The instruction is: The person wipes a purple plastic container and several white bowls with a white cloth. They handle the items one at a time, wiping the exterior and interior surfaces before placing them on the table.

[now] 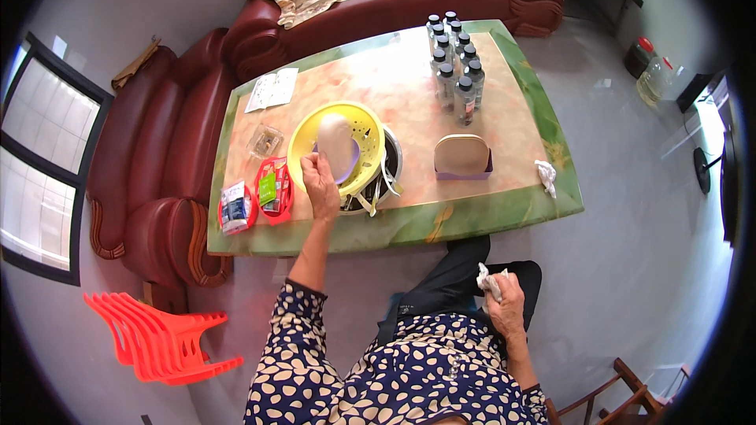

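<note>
My left hand (pixel 319 187) reaches over the near side of a yellow strainer basket (pixel 300 135). Its fingers are closed on the near left edge of a purple-and-beige holder (pixel 337 142), whose rounded beige side faces up above the basket. My right hand (pixel 508 307) is over my lap, closed around a crumpled white cloth or tissue (pixel 490 279). Beneath the yellow basket, partly hidden by it, is a metal basin (pixel 398 159) with dark items and pale straps at its near edge. A similar purple-and-beige holder (pixel 462 156) stands upright on the table to the right.
Several black-capped clear bottles (pixel 465 98) stand in rows on the green-edged table (pixel 472 208). Red trays (pixel 273 206) with packets, a clear box (pixel 265 142) and a paper (pixel 272 90) lie left. Another crumpled tissue (pixel 546 176) rests right. Red stacked stools (pixel 161 338) stand lower left.
</note>
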Available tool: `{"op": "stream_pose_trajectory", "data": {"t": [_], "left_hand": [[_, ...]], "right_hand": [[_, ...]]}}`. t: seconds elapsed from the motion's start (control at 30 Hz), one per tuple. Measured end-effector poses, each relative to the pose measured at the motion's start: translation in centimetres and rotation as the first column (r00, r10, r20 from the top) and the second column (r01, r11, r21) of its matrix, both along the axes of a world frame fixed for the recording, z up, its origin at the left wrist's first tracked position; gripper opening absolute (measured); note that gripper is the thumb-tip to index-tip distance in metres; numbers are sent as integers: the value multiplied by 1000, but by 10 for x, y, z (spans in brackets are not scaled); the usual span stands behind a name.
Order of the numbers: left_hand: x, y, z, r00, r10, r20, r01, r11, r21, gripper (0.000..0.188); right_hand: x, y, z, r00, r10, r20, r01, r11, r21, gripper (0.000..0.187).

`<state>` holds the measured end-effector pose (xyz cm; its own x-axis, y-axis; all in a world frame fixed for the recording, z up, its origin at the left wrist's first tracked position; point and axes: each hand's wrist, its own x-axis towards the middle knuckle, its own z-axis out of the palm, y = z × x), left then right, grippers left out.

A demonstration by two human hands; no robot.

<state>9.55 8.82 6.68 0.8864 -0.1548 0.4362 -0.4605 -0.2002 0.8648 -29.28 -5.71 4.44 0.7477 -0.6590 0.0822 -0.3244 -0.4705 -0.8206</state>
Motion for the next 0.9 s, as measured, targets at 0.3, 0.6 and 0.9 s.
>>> {"op": "stream_pose_trajectory", "data": {"t": [0.3, 0.6, 0.9], "left_hand": [[-182, -53, 27, 706, -550, -446, 229, 773, -591, 25], [-232, -58, 52, 421, -737, -529, 469, 676, -568, 41], [-236, -54, 39, 289, -779, -557, 580, 605, -546, 48]], "right_hand": [[67, -22, 70, 899, -28, 437, 91, 988, -123, 36], [66, -11, 76, 822, -30, 569, 143, 978, -154, 34], [60, -12, 82, 825, -1, 566, 62, 994, -88, 43]]}}
